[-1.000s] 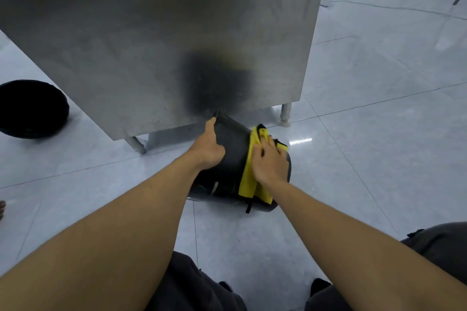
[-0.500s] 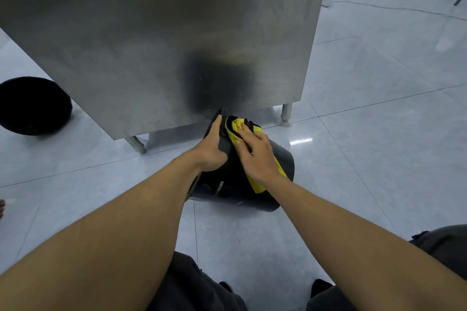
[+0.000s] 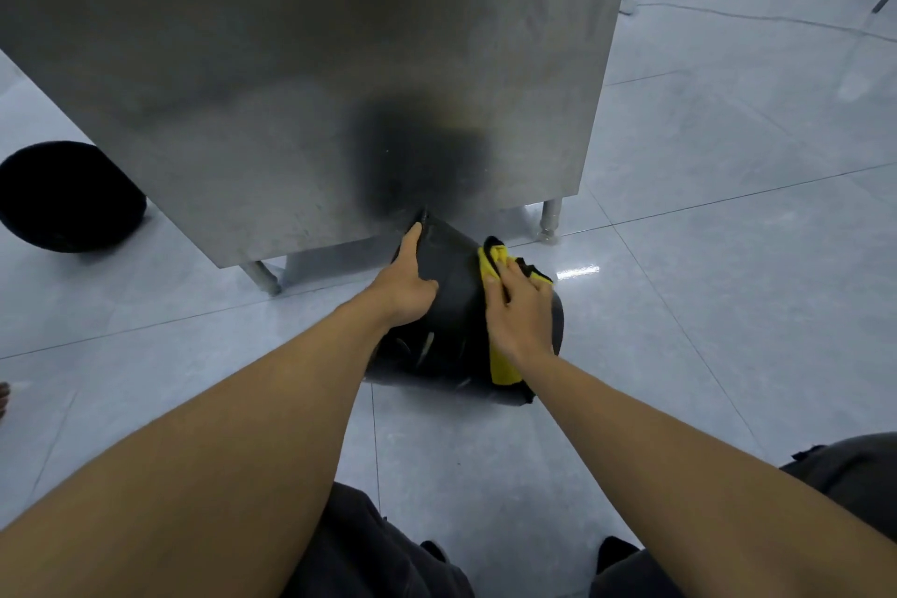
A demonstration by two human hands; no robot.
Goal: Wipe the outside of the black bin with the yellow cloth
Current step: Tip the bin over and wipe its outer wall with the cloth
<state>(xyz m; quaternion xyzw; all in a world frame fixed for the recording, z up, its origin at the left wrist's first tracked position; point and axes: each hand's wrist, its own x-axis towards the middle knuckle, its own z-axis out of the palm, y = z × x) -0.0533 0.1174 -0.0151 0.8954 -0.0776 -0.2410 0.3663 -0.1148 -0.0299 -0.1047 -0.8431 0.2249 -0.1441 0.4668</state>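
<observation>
The black bin (image 3: 451, 306) lies tipped on its side on the tiled floor (image 3: 704, 306), just past the centre of view, its far end tucked under the lower edge of the steel counter (image 3: 291, 87) at 12 o'clock. The left hand (image 3: 405, 287) rests on the bin's left flank, palm down, with 1 finger stretched toward the counter edge and the others curled against the plastic. The right hand (image 3: 519, 311) lies flat and spread on the bin's upper right side, pressing the yellow cloth (image 3: 502, 367) against it; cloth shows beyond the fingertips and below the wrist. A second dark round bin (image 3: 68, 197) stands on the floor at 9 o'clock, well apart. The person's dark trousers (image 3: 378, 554) fill the view at 6 o'clock.
</observation>
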